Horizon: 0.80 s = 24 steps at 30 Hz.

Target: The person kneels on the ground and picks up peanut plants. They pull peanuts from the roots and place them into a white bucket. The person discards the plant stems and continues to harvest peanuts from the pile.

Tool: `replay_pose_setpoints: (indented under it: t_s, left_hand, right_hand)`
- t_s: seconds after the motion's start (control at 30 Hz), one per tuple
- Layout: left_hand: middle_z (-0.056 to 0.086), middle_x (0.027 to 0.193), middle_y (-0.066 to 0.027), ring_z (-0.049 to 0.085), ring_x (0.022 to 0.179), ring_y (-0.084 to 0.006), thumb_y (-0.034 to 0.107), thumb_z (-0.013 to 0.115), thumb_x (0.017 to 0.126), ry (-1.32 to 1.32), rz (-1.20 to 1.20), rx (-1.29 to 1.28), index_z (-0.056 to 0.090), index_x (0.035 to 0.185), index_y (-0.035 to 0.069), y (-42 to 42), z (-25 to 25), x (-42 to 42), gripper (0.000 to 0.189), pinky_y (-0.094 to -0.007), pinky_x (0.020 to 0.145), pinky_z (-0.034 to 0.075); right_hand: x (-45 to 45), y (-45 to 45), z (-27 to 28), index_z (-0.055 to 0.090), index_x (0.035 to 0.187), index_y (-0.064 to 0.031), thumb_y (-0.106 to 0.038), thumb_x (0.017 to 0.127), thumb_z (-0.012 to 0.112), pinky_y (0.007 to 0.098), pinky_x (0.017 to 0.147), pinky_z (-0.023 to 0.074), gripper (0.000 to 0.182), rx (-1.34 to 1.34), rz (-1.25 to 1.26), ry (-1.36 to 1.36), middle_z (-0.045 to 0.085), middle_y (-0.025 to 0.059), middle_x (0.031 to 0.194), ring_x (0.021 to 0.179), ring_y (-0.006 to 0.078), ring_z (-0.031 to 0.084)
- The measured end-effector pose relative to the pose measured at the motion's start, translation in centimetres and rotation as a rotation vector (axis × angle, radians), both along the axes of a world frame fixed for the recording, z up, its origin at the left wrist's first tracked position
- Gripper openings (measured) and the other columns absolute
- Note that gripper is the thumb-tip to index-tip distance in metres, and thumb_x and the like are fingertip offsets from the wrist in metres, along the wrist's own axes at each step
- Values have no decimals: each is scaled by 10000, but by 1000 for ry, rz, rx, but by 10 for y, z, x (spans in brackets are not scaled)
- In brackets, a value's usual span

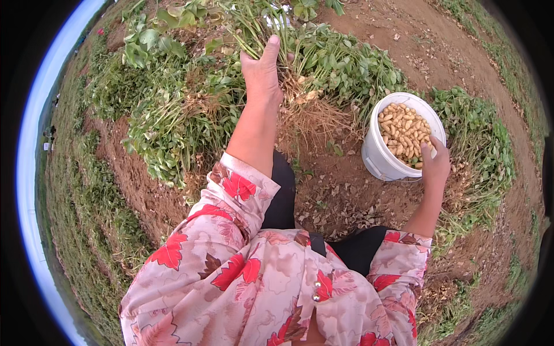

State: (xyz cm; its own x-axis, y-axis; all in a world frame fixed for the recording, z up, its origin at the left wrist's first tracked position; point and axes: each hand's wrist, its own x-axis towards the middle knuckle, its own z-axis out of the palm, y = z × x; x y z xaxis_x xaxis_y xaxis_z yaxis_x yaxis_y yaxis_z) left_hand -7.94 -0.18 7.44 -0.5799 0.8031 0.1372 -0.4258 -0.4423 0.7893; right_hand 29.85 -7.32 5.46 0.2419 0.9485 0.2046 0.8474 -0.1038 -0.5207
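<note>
My left hand (263, 75) is closed around the green stems of a pulled peanut plant (253, 26). Its thumb lies along the stems, and thin brown roots (318, 114) spread out below the grip. At the near right rim of a white plastic bucket (376, 151) is my right hand (436, 162), thumb and fingers bent over the edge. Whether it grips the rim or a pod cannot be made out. Unshelled peanuts (404, 129) lie heaped inside the bucket, which stands on the soil tilted slightly towards me.
Uprooted peanut plants lie in leafy piles to the left (173, 138), ahead (346, 60) and right of the bucket (476, 129). Dry leaves (346, 212) litter the brown soil before my bent legs in black trousers (279, 194). Green crop rows (82, 207) run along the far left.
</note>
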Motion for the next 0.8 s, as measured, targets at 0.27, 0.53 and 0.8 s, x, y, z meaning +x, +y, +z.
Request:
replay_pose_setpoints:
  t_s: [0.27, 0.53, 0.8]
  left_hand:
    - [578, 1054, -140, 633, 759, -277, 334, 783, 785, -92, 391, -420, 519, 1116, -49, -57, -20, -210, 571, -432, 585, 587]
    - [573, 990, -113, 598, 768, -211, 340, 729, 835, 283, 134, -989, 507, 1233, -24, -114, -97, -292, 582, -287, 606, 517]
    - [607, 818, -11, 555, 618, -61, 287, 634, 902, 933, -336, -860, 581, 1141, 3, -68, -60, -197, 375, -187, 544, 440]
  right_hand:
    - [8, -5, 0, 624, 1151, -13, -236, 865, 626, 388, 972, 424, 363, 23, 50, 12, 613, 184, 1174, 1119, 314, 571]
    - [22, -36, 26, 644, 1126, -45, -241, 874, 634, 365, 954, 429, 320, 158, -27, 179, 627, 145, 1135, 1075, 283, 587]
    - [141, -226, -34, 664, 1073, -47, -178, 847, 637, 377, 929, 472, 264, -87, -451, -182, 641, 145, 1109, 1034, 281, 612]
